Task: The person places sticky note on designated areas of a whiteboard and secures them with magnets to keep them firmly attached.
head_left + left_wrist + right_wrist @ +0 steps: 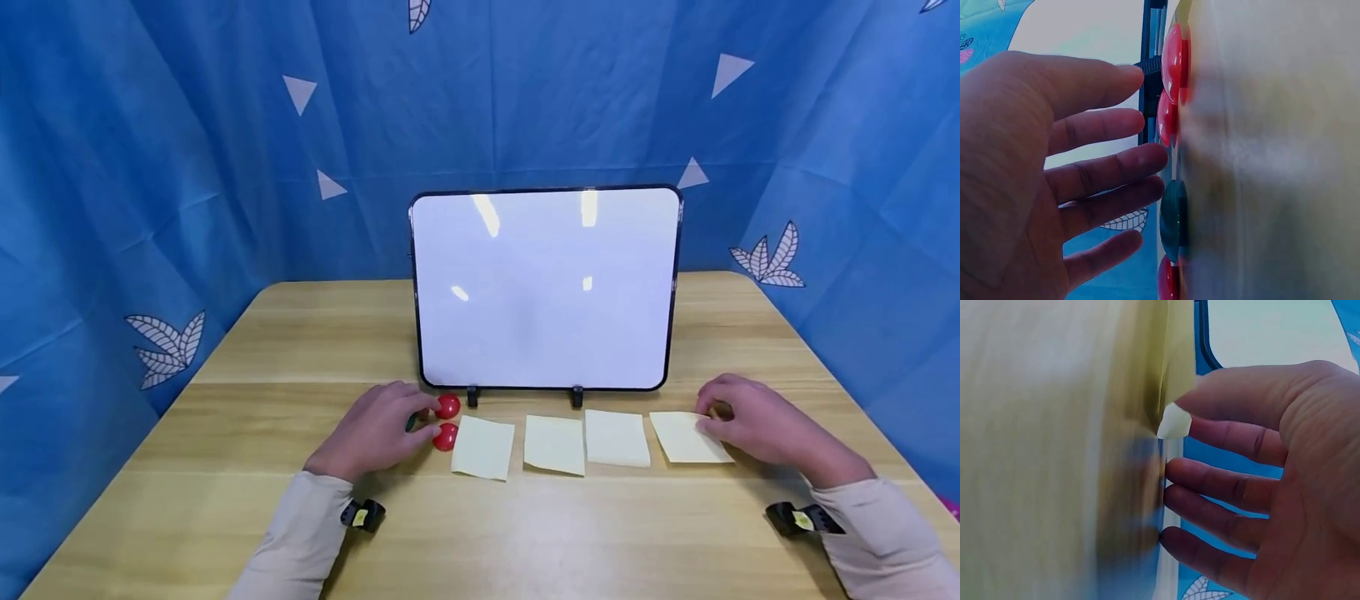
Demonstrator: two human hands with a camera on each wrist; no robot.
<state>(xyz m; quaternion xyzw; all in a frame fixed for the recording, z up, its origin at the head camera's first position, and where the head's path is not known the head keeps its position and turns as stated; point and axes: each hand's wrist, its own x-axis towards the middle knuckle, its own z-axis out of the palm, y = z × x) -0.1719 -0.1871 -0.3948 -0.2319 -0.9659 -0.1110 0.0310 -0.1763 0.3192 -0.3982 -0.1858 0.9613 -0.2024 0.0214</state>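
My left hand (378, 427) hovers low at the left of a row of domed round whiteboard magnets, its fingers loosely extended. Two red magnets (447, 407) lie by its thumb and fingertips. In the left wrist view a green magnet (1170, 219) and another red magnet (1166, 280) lie nearer the little finger. My right hand (765, 421) pinches the right edge of a pale yellow sticky note (678, 437) between thumb and forefinger. A corner of that note (1174, 422) sticks out below the thumb in the right wrist view; the other fingertips rest at the table.
Three more sticky notes lie in a row: left (483, 448), middle (553, 446) and right (617, 437). Behind them a black-framed whiteboard (543, 292) stands on small black feet (472, 396) on the wooden table (570, 542). Blue patterned cloth (525, 92) hangs around the table.
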